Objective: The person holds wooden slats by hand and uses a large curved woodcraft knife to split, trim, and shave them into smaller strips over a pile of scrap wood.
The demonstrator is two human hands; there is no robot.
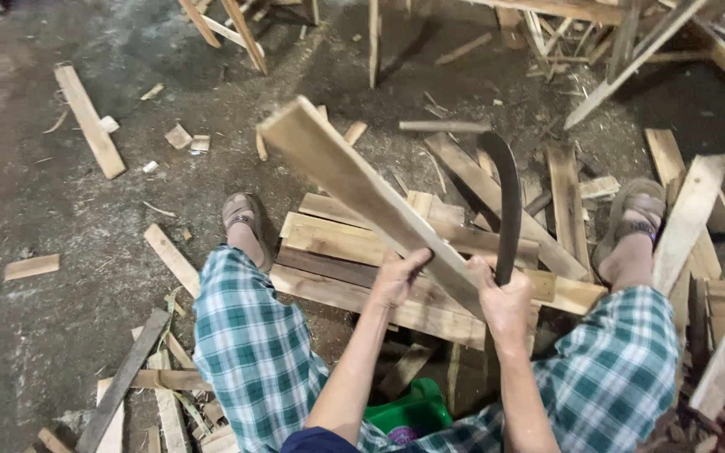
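Left grip (396,277) on plank (354,180), right grip (503,298) on blade (507,197)

A grey, dusty concrete floor (86,252) fills the scene, strewn with wood scraps and chips. A loose plank (88,120) lies far left. Wooden frames (597,33) stand along the far right edge. More offcuts (140,394) pile up near left. The light is dim and even.

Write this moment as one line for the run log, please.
left hand: grips wooden plank, raised and tilted | right hand: holds curved dark blade, upright beside plank | below: stacked boards | seated, sandals
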